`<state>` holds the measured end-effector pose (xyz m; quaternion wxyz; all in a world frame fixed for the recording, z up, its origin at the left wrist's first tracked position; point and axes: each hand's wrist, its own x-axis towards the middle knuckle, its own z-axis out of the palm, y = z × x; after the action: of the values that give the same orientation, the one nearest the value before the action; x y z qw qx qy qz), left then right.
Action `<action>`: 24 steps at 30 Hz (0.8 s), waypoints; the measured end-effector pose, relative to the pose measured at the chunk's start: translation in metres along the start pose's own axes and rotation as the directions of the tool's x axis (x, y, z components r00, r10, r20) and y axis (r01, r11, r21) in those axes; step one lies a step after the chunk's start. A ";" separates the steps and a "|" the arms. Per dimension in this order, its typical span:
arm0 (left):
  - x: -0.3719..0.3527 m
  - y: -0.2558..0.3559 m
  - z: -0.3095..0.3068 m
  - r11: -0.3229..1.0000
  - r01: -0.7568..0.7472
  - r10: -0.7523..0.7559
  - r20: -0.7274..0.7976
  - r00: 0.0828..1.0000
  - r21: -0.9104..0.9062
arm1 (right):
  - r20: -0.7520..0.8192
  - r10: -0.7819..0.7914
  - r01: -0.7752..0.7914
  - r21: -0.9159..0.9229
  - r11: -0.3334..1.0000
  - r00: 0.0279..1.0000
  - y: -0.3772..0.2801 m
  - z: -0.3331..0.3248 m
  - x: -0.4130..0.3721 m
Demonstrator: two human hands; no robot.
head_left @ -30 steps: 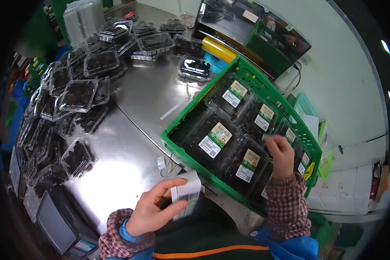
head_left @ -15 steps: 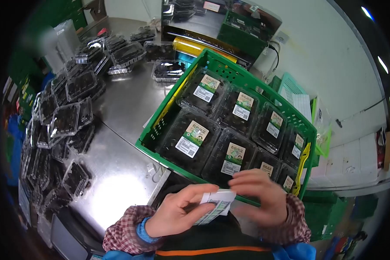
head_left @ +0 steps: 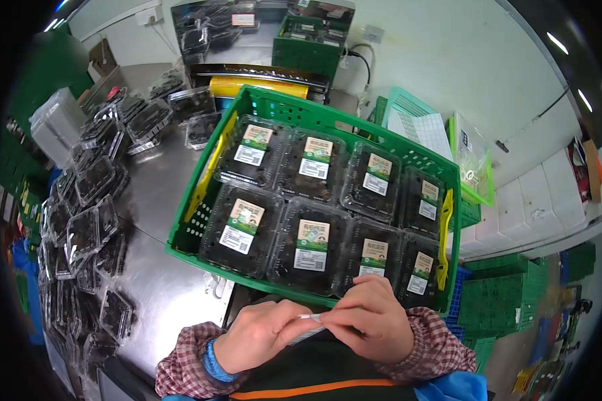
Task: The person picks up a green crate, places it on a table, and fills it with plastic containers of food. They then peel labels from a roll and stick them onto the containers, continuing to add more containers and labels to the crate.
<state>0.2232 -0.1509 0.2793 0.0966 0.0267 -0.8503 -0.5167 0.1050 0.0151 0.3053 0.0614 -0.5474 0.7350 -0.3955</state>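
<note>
View from above a steel worktop (head_left: 155, 200). At 6 o'clock, the person's two hands meet close to the body. The left hand (head_left: 257, 334) and right hand (head_left: 371, 321) are both closed in a pinch on a small white label stack (head_left: 306, 319), which is mostly hidden by the fingers. Both wrists wear checked sleeves (head_left: 187, 354).

Just beyond the hands, filling the centre toward 12 o'clock, a green crate (head_left: 294, 107) holds eight clear clamshell boxes (head_left: 244, 227) of dark fruit in two rows, each bearing a label. From 9 to 11 o'clock, many unlabelled clamshells (head_left: 93, 180) are heaped on the worktop.
</note>
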 end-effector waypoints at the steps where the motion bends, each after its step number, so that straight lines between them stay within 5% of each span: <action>1: 0.000 0.002 0.001 0.998 0.057 -0.057 0.026 0.998 0.017 | -0.003 0.008 -0.008 -0.002 1.000 1.000 0.003 -0.005 -0.006; 3: 0.001 0.002 0.003 0.991 0.132 -0.131 0.060 0.990 -0.010 | -0.123 0.217 -0.194 0.172 0.966 0.968 0.014 -0.019 -0.020; 5: -0.002 -0.002 0.005 0.973 0.209 -0.206 0.041 0.978 -0.098 | -0.216 0.739 -0.565 0.521 0.640 0.638 0.054 -0.028 -0.030; 7: -0.003 0.009 0.003 0.930 0.321 -0.300 0.132 0.945 -0.181 | -0.242 0.774 -0.501 0.642 0.580 0.586 0.116 -0.009 -0.039; 9: -0.001 0.028 -0.003 0.807 0.321 -0.266 0.180 0.947 -0.495 | -0.238 0.720 -0.640 0.336 0.691 0.652 0.148 0.014 -0.056; 10: -0.005 0.041 -0.005 0.831 0.181 -0.147 0.107 0.983 -0.527 | -0.266 0.626 -0.630 0.081 0.772 0.733 0.141 0.008 -0.052; 11: -0.008 0.049 -0.004 0.835 0.041 -0.030 0.028 0.999 -0.548 | -0.270 0.627 -0.631 0.083 0.772 0.731 0.138 -0.003 -0.052; 12: 0.000 0.036 -0.013 0.781 0.003 0.285 0.361 0.888 -0.624 | -0.396 0.594 -0.614 0.091 0.784 0.700 0.137 -0.016 -0.057; 13: 0.004 0.035 -0.015 0.750 0.006 0.431 0.495 0.754 -0.662 | -0.515 0.556 -0.599 0.100 0.795 0.652 0.135 -0.030 -0.065; 14: 0.008 0.035 -0.018 0.721 0.031 0.553 0.601 0.576 -0.693 | -0.428 0.722 -0.617 0.378 0.690 0.545 0.130 -0.052 -0.075; 15: 0.007 0.054 -0.010 0.628 -0.060 0.605 0.438 0.665 -0.776 | -0.292 0.847 -0.586 0.620 0.521 0.444 0.130 -0.072 -0.086; 16: 0.009 0.066 -0.005 0.529 -0.166 0.634 0.258 0.729 -0.832 | -0.296 0.849 -0.578 0.631 0.517 0.437 0.138 -0.081 -0.098; 18: 0.019 0.072 -0.002 0.472 -0.169 0.659 0.219 0.719 -0.865 | 0.012 0.967 -0.785 0.587 0.199 0.254 0.153 -0.086 -0.123; 19: 0.025 0.075 0.000 0.402 -0.184 0.678 0.157 0.718 -0.897 | 0.005 0.968 -0.772 0.605 0.196 0.250 0.162 -0.078 -0.130; 22: 0.039 0.087 0.015 0.312 -0.258 0.692 0.032 0.721 -0.914 | -0.309 0.778 -0.820 -0.015 0.572 0.547 0.183 -0.050 -0.139; 24: 0.047 0.090 0.028 0.245 -0.359 0.734 -0.069 0.676 -0.901 | -0.376 0.765 -0.827 -0.006 0.562 0.523 0.165 -0.066 -0.130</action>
<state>0.1767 -0.0916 0.3523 0.1122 -0.4277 -0.4207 -0.7922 -0.0036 0.1743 0.1983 0.0607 -0.0771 0.9356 -0.3392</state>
